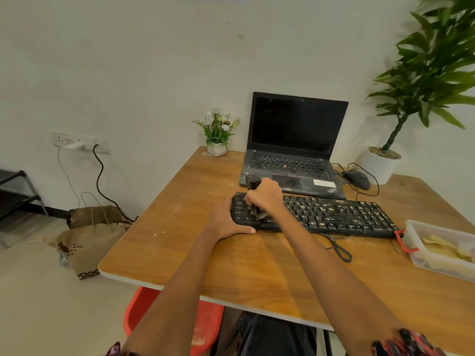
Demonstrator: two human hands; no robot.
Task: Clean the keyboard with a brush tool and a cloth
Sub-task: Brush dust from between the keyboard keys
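1. Black crumb-strewn wired keyboard [323, 215] lies on the brown wooden table [180, 242], frame centre, just in front of the open black laptop [293, 150].
2. Right hand [264, 196] clenched round a dark brush tool [253, 199], bristles down on the keyboard's left keys.
3. Left hand [226, 219] grips the keyboard's left end, thumb along its front edge.
4. Clear plastic container [442, 250] at right edge; black mouse [358, 179] beside the laptop.
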